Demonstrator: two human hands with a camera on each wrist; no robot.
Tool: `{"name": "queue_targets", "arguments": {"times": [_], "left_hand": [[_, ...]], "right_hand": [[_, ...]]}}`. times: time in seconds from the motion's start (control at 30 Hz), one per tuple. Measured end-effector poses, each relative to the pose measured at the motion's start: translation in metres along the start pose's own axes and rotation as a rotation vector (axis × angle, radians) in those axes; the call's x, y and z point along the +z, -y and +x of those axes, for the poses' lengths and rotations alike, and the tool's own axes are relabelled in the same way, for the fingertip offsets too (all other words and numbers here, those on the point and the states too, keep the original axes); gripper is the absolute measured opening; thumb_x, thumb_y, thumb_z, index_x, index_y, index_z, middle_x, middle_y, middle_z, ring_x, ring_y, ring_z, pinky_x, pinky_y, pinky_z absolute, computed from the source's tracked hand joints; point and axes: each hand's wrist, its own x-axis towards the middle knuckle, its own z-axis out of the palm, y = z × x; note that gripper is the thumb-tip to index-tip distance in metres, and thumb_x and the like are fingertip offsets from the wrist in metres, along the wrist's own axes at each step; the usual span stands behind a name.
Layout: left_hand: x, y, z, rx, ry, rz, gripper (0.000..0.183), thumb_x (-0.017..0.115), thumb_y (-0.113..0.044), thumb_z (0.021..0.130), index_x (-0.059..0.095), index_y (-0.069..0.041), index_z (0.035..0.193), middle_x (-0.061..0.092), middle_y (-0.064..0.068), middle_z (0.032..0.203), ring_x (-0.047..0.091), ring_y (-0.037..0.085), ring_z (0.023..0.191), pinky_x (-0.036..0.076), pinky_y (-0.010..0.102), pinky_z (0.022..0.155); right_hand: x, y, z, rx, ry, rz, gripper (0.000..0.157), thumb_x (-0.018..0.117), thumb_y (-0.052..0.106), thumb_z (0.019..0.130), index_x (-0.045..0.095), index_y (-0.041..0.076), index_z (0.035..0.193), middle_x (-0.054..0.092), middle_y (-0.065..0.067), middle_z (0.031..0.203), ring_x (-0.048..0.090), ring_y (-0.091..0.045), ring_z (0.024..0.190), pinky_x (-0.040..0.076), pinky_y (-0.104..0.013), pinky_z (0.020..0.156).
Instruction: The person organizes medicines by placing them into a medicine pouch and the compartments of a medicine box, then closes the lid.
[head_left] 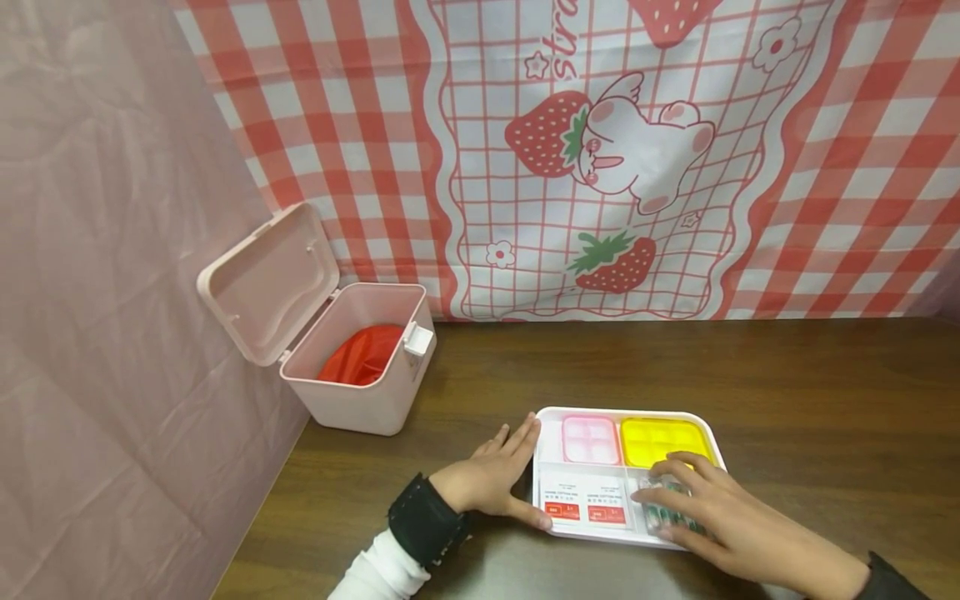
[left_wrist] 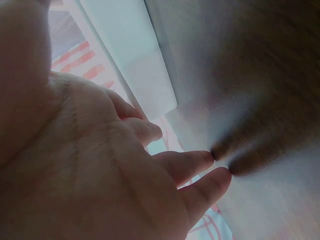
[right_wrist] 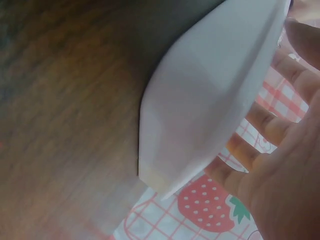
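Observation:
A white divided tray (head_left: 553, 450) lies on the table. In its back row are a pink square box (head_left: 591, 440) and a yellow box (head_left: 666, 442). Two white packets with red labels (head_left: 583, 505) fill the front left compartment. My left hand (head_left: 491, 479) rests along the tray's left side, fingers straight, thumb by the front corner. Over the front right compartment, my right hand (head_left: 708, 512) spreads its fingers on a clear packet (head_left: 660, 508) with greenish stripes, partly hidden beneath them. In the right wrist view, fingers (right_wrist: 270, 125) reach over the tray's white wall (right_wrist: 200, 100).
At the back left stands a pale pink box (head_left: 352, 408) with its lid (head_left: 273, 279) up and a red item (head_left: 363, 354) inside. Behind the wooden table (head_left: 832, 417) hangs a checked strawberry cloth (head_left: 600, 275). A plain pinkish cloth (head_left: 112, 292) covers the left side.

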Motion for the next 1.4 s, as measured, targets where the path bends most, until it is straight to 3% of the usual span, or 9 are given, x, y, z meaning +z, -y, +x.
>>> {"name": "queue_targets", "arguments": {"times": [0.2, 0.43, 0.63, 0.9, 1.2, 1.4], "left_hand": [[0.0, 0.0, 0.0, 0.002, -0.003, 0.001, 0.117, 0.067, -0.062, 0.067, -0.002, -0.012, 0.148, -0.007, 0.002, 0.154, 0.01, 0.039, 0.138, 0.023, 0.054, 0.108], [0.001, 0.0, 0.0, 0.009, -0.011, 0.014, 0.116, 0.067, -0.062, 0.067, -0.001, -0.012, 0.148, -0.006, 0.003, 0.155, 0.011, 0.04, 0.138, 0.023, 0.054, 0.108], [0.0, 0.001, 0.0, 0.005, -0.007, 0.005, 0.117, 0.067, -0.061, 0.067, -0.002, -0.012, 0.148, -0.007, 0.003, 0.154, 0.011, 0.04, 0.138, 0.022, 0.053, 0.108], [0.0, 0.0, 0.001, 0.008, -0.008, 0.008, 0.116, 0.067, -0.062, 0.068, -0.001, -0.012, 0.148, -0.006, 0.003, 0.155, 0.011, 0.04, 0.138, 0.022, 0.053, 0.109], [-0.002, -0.001, 0.0, 0.016, -0.008, 0.005, 0.115, 0.067, -0.061, 0.068, 0.0, -0.01, 0.147, -0.006, 0.005, 0.154, 0.011, 0.04, 0.138, 0.023, 0.053, 0.108], [-0.004, 0.0, -0.001, 0.053, -0.01, 0.022, 0.115, 0.066, -0.062, 0.069, 0.002, -0.007, 0.147, -0.004, 0.009, 0.154, 0.011, 0.036, 0.139, 0.022, 0.049, 0.11]], "right_hand": [[0.001, 0.003, 0.0, 0.018, -0.013, -0.009, 0.037, 0.066, 0.043, 0.079, 0.057, 0.042, 0.114, 0.05, 0.009, 0.119, 0.037, -0.011, 0.108, 0.046, -0.04, 0.075], [0.002, 0.003, -0.008, 0.101, 0.066, 0.048, 0.039, 0.062, 0.047, 0.081, 0.055, 0.042, 0.119, 0.048, -0.006, 0.129, 0.039, -0.022, 0.111, 0.047, -0.048, 0.076], [0.005, 0.003, -0.012, 0.078, 0.06, -0.031, 0.037, 0.061, 0.053, 0.079, 0.058, 0.044, 0.114, 0.045, 0.0, 0.132, 0.033, -0.014, 0.112, 0.044, -0.043, 0.078], [0.001, 0.004, -0.013, 0.104, 0.089, -0.02, 0.036, 0.059, 0.054, 0.08, 0.058, 0.043, 0.114, 0.044, 0.001, 0.133, 0.034, -0.014, 0.112, 0.043, -0.042, 0.079], [-0.013, -0.003, -0.025, 0.208, 0.063, -0.022, 0.055, 0.072, 0.043, 0.073, 0.054, 0.03, 0.123, 0.048, -0.001, 0.127, 0.044, -0.018, 0.107, 0.048, -0.044, 0.077], [-0.015, -0.007, -0.039, 0.287, 0.049, -0.028, 0.059, 0.074, 0.038, 0.072, 0.054, 0.018, 0.124, 0.051, -0.006, 0.124, 0.047, -0.019, 0.103, 0.048, -0.044, 0.075]]}}
